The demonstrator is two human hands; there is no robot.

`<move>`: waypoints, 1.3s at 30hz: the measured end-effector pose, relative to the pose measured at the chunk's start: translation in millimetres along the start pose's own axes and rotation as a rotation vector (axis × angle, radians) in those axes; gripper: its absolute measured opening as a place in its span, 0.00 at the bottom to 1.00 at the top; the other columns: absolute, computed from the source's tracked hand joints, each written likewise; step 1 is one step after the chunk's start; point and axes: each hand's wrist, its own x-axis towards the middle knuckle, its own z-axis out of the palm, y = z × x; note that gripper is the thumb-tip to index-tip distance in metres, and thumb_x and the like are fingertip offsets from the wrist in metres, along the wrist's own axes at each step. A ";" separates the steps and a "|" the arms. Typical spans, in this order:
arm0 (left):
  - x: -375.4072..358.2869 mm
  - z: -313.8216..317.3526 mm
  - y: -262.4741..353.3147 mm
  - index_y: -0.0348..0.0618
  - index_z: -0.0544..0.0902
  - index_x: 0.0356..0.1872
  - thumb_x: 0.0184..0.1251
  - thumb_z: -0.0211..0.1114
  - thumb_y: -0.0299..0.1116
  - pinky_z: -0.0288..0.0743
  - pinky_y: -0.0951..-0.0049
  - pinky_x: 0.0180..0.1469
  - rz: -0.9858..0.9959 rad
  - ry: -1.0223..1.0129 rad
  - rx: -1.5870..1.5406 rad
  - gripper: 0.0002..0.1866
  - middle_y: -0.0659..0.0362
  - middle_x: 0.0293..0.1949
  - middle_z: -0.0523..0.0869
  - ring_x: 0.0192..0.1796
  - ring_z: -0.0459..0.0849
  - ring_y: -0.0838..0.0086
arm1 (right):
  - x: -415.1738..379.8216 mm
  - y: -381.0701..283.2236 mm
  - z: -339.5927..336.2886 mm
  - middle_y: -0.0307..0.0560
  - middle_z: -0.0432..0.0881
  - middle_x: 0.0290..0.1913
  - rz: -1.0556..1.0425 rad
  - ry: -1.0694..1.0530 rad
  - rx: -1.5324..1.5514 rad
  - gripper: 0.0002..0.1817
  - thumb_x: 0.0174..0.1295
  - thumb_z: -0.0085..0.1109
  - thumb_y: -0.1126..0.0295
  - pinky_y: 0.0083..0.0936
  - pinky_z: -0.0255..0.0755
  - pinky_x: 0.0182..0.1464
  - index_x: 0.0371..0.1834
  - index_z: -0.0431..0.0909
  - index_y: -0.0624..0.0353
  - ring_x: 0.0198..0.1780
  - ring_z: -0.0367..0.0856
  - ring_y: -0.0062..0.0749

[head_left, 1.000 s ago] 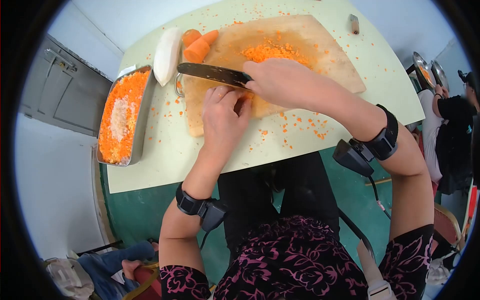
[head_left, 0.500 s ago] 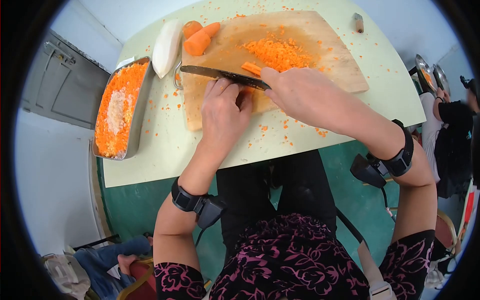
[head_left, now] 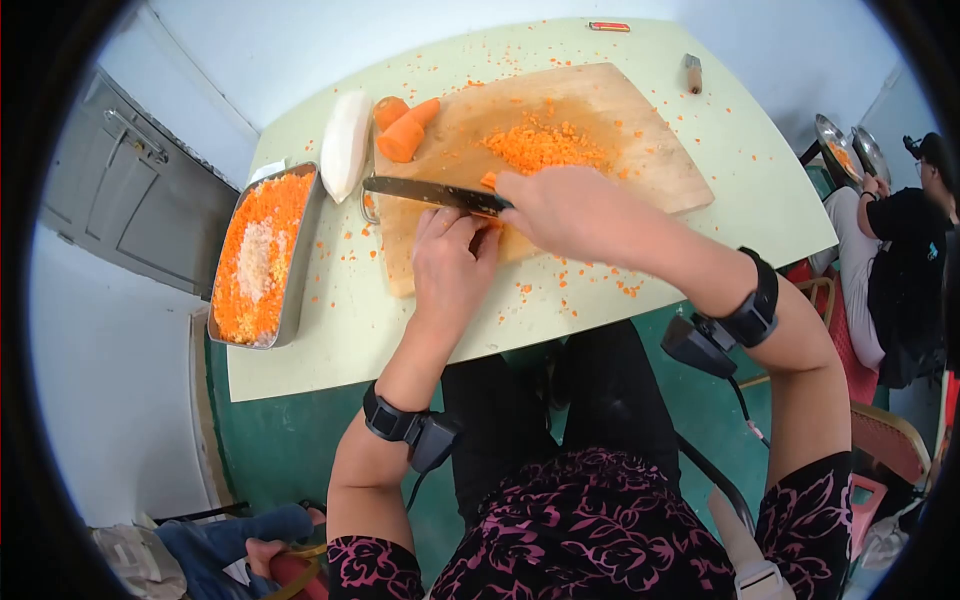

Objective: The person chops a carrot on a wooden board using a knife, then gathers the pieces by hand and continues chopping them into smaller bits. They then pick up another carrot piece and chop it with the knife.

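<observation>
My right hand (head_left: 565, 212) grips the handle of a kitchen knife (head_left: 435, 191). Its dark blade points left, just beyond the fingertips of my left hand (head_left: 448, 265). Those fingers are curled down on the wooden cutting board (head_left: 590, 92), pressing a piece of carrot (head_left: 488, 236) that is mostly hidden. A bit of cut carrot (head_left: 489, 179) peeks out behind the blade. Farther back on the board lies a heap of diced carrot (head_left: 545, 146). Larger carrot chunks (head_left: 401, 139) rest at the board's far left corner.
Left of the board is a peeled white radish (head_left: 345, 143). A metal tray (head_left: 300, 268) of chopped carrot with a pale chopped heap stands at the table's left edge. A small brush-like object (head_left: 693, 75) and a red item (head_left: 609, 27) lie behind. Another person (head_left: 900, 240) sits at right.
The view has shifted, so the table sits lower and the red item shows at the back. My hands stay at the board; my right hand now covers more of the cut carrot behind the knife.
</observation>
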 end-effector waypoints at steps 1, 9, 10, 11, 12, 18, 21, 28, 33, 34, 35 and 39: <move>0.1 0.1 -0.1 0.36 0.83 0.25 0.45 0.69 0.23 0.73 0.68 0.39 0.010 0.014 0.001 0.05 0.55 0.30 0.82 0.36 0.78 0.61 | -5.8 -1.1 0.8 0.55 0.76 0.21 -0.005 0.008 -0.019 0.10 0.62 0.50 0.66 0.41 0.70 0.29 0.34 0.67 0.64 0.28 0.78 0.51; 0.5 -2.0 1.4 0.37 0.84 0.27 0.45 0.68 0.22 0.73 0.68 0.41 -0.013 -0.016 0.003 0.05 0.54 0.31 0.83 0.38 0.78 0.61 | -21.0 0.6 -7.0 0.56 0.77 0.21 -0.022 -0.058 -0.060 0.05 0.57 0.49 0.75 0.40 0.72 0.28 0.30 0.69 0.66 0.27 0.81 0.49; 0.8 -2.5 1.1 0.37 0.84 0.27 0.45 0.68 0.22 0.73 0.68 0.41 -0.013 -0.025 0.003 0.05 0.54 0.31 0.83 0.38 0.78 0.61 | -22.4 -0.1 -8.3 0.56 0.77 0.20 -0.029 -0.052 -0.050 0.05 0.57 0.49 0.75 0.39 0.72 0.28 0.30 0.69 0.66 0.27 0.80 0.49; 1.0 -2.3 0.8 0.37 0.84 0.27 0.45 0.68 0.22 0.73 0.68 0.41 -0.015 -0.023 0.000 0.05 0.54 0.31 0.83 0.38 0.78 0.60 | -23.4 -0.1 -9.1 0.56 0.77 0.20 -0.035 -0.045 -0.040 0.05 0.57 0.48 0.74 0.39 0.71 0.28 0.30 0.69 0.66 0.26 0.80 0.49; 1.1 -2.0 0.7 0.36 0.83 0.27 0.45 0.68 0.22 0.73 0.68 0.41 -0.016 -0.022 -0.003 0.05 0.54 0.31 0.83 0.38 0.78 0.60 | -24.0 0.1 -9.2 0.56 0.77 0.20 -0.036 -0.046 -0.051 0.05 0.57 0.48 0.74 0.39 0.72 0.28 0.30 0.69 0.66 0.26 0.80 0.49; -1.0 -0.8 0.9 0.36 0.83 0.26 0.45 0.68 0.21 0.73 0.68 0.40 -0.010 -0.012 -0.001 0.05 0.54 0.31 0.82 0.37 0.78 0.60 | -20.3 2.8 -7.6 0.57 0.77 0.21 -0.022 -0.076 -0.064 0.05 0.58 0.47 0.74 0.40 0.73 0.28 0.30 0.69 0.67 0.26 0.80 0.50; -0.4 -1.8 1.6 0.36 0.83 0.27 0.45 0.68 0.21 0.73 0.68 0.40 -0.015 -0.023 0.009 0.06 0.54 0.31 0.82 0.37 0.78 0.60 | -14.8 1.9 -7.6 0.58 0.78 0.23 -0.026 -0.091 -0.046 0.05 0.58 0.48 0.74 0.40 0.73 0.30 0.31 0.69 0.67 0.28 0.81 0.50; -0.2 -2.4 2.7 0.37 0.83 0.26 0.44 0.67 0.21 0.73 0.66 0.39 -0.012 -0.032 0.034 0.05 0.55 0.28 0.80 0.35 0.77 0.60 | 13.7 12.2 13.9 0.56 0.77 0.23 -0.041 0.033 -0.013 0.11 0.63 0.51 0.65 0.42 0.69 0.30 0.34 0.68 0.64 0.30 0.78 0.51; -1.9 -2.0 2.3 0.37 0.83 0.25 0.44 0.67 0.21 0.74 0.67 0.39 0.025 0.013 0.002 0.05 0.55 0.28 0.81 0.35 0.78 0.61 | -1.0 4.2 -1.1 0.55 0.77 0.22 0.029 -0.022 0.025 0.12 0.62 0.51 0.65 0.43 0.69 0.30 0.35 0.67 0.64 0.28 0.78 0.52; -2.1 -2.0 3.1 0.36 0.83 0.25 0.43 0.67 0.21 0.74 0.67 0.39 0.038 0.018 0.009 0.05 0.55 0.28 0.81 0.35 0.78 0.61 | -7.0 1.3 -2.4 0.55 0.77 0.21 0.007 -0.013 0.010 0.12 0.62 0.51 0.65 0.43 0.69 0.30 0.35 0.67 0.64 0.28 0.78 0.52; -2.4 -1.9 2.5 0.37 0.83 0.25 0.44 0.68 0.21 0.74 0.67 0.39 0.038 0.013 0.017 0.05 0.55 0.29 0.81 0.35 0.78 0.61 | -11.6 -0.4 -2.8 0.55 0.76 0.21 -0.016 -0.002 -0.006 0.12 0.62 0.51 0.65 0.43 0.69 0.29 0.35 0.67 0.64 0.27 0.78 0.52; -3.1 0.0 0.5 0.36 0.84 0.27 0.45 0.68 0.21 0.74 0.68 0.39 0.039 0.002 0.044 0.06 0.55 0.30 0.83 0.36 0.79 0.61 | -22.8 -0.3 -0.7 0.57 0.78 0.21 -0.048 0.009 -0.084 0.04 0.53 0.51 0.77 0.39 0.73 0.28 0.30 0.70 0.67 0.27 0.81 0.48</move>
